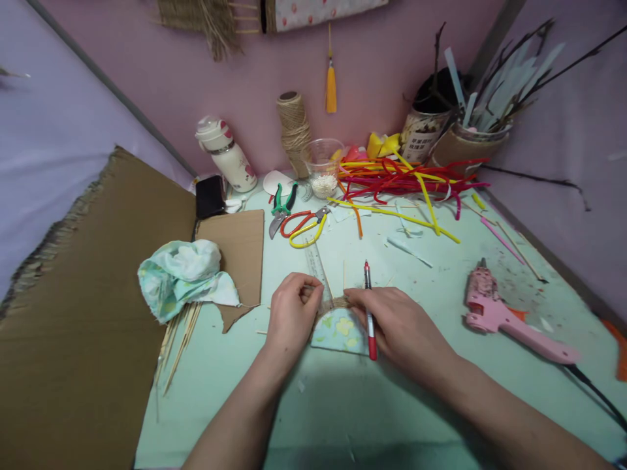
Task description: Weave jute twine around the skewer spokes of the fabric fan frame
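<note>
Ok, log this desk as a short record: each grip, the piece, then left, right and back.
Left grip: by the piece's left edge, beside the ruler
Right grip: holding the pen
Piece: half-round, floral
Left: cloth, cardboard, sticks
Right: pink glue gun
Back: scissors, cup, twine

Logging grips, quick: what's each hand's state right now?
Left hand: closed, beside the ruler; anything pinched can't be told.
Right hand: holding a red-ended pen, at the floral piece.
</note>
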`<state>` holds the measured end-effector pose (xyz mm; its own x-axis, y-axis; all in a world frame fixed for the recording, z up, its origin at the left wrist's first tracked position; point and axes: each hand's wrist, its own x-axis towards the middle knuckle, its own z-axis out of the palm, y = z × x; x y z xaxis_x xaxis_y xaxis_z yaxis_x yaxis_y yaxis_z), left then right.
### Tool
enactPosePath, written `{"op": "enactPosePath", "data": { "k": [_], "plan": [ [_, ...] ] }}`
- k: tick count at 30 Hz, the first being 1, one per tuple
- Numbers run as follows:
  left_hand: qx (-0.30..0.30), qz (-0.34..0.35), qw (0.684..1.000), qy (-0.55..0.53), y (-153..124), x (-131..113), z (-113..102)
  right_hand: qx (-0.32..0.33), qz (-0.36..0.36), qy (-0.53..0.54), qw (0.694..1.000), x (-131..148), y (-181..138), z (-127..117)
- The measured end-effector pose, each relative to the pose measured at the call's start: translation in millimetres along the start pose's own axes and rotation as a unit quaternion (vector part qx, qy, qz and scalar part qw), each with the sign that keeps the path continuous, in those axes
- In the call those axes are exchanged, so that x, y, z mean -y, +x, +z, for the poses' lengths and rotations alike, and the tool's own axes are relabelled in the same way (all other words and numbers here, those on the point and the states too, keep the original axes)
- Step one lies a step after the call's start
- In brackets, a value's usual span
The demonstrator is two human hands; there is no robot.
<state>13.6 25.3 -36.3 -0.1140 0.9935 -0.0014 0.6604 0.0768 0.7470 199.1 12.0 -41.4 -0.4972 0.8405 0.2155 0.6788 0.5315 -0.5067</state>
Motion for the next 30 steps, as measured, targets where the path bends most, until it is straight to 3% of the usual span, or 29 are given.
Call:
{"op": "enactPosePath", "data": {
  "k": [16, 30],
  "plan": [
    [-0.003, 0.012, 1.0, 0.016, 1.3, 4.1, 5.7, 0.052, 0.009, 0.005, 0.999, 3.0, 0.1, 3.7],
    [0.003, -0.004, 1.0, 0.026, 2.4, 4.4, 7.3, 0.039, -0.018, -0.026, 0.999, 3.2, 1.0, 5.9]
  ]
}}
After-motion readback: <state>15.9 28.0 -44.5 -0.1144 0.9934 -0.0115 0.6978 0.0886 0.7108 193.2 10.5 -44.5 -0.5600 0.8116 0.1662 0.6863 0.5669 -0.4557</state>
